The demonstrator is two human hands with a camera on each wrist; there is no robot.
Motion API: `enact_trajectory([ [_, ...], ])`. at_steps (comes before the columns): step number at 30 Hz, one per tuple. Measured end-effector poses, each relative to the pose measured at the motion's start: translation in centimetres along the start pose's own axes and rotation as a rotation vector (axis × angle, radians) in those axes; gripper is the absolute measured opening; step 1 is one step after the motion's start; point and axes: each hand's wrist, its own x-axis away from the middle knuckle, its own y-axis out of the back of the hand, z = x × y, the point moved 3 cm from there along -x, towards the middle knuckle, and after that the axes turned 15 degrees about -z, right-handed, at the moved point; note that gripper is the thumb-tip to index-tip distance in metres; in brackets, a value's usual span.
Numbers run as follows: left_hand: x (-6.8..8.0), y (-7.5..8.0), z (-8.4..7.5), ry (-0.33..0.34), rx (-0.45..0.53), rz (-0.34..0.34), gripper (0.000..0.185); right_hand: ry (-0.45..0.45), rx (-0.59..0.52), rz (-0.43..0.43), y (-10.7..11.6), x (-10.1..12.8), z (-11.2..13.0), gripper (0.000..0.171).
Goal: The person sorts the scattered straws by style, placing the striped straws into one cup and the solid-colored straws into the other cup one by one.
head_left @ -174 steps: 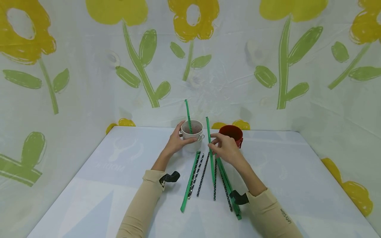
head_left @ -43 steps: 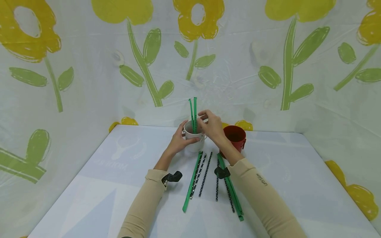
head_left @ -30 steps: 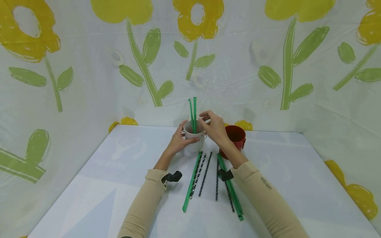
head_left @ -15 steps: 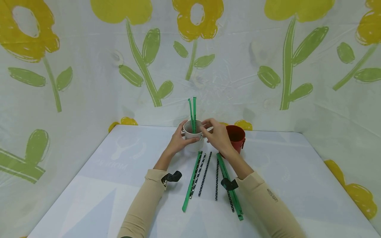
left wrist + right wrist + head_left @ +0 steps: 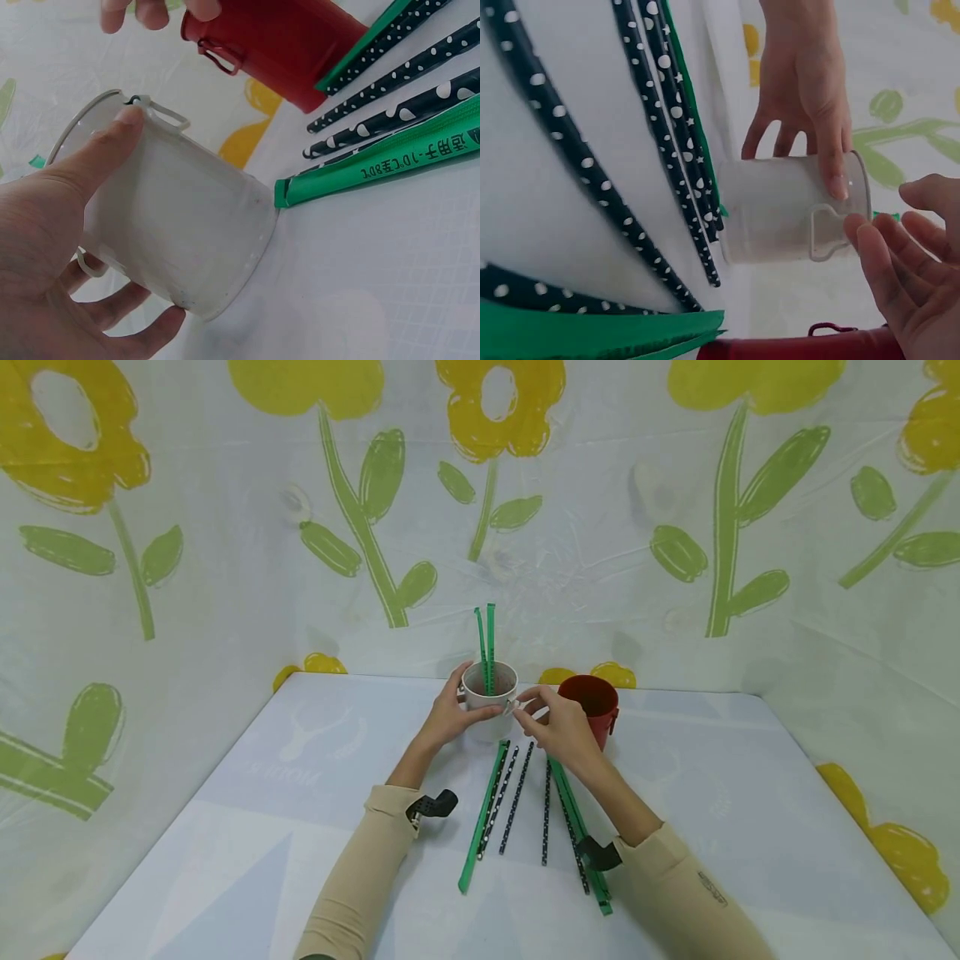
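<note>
My left hand [image 5: 447, 717] grips a white cup [image 5: 176, 202] with small side loops, thumb near the rim and the other fingers round its far side. Two green-wrapped straws [image 5: 491, 647] stand in that cup, their upper ends above the rim. Just right of the cup is my right hand [image 5: 558, 720], fingers loosely bent and holding nothing. In the right wrist view, its thumb tip overlaps the cup's side loop [image 5: 823, 256], while the left wrist view shows its fingertips [image 5: 201, 6] apart from the cup.
A red cup [image 5: 606, 720] stands behind my right hand. On the table nearer me lie several black dotted straws [image 5: 516, 802], a green-wrapped straw [image 5: 480, 827] to the left and more green wrapped ones [image 5: 573, 806] to the right. A flowered curtain [image 5: 585, 527] hangs behind the table.
The second green straw went from my right hand into the white cup. My right hand then drew down and right, away from the rim. The left hand kept its grip.
</note>
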Motion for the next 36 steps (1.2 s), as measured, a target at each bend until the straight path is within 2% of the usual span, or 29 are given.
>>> enact_trajectory([
  [14, 0.0, -0.1, 0.1, 0.010, 0.012, 0.010, 0.099, 0.029, 0.140, -0.013, 1.3, 2.3, -1.1, 0.031],
  [28, -0.1, 0.0, 0.0, 0.002, 0.004, 0.007, 0.100, -0.001, 0.183, 0.082, 2.2, 4.3, -2.8, 0.038],
  [36, -0.1, 0.0, 0.1, 0.014, 0.004, 0.006, 0.099, -0.079, 0.236, 0.168, 2.8, 4.9, -3.4, 0.045],
])
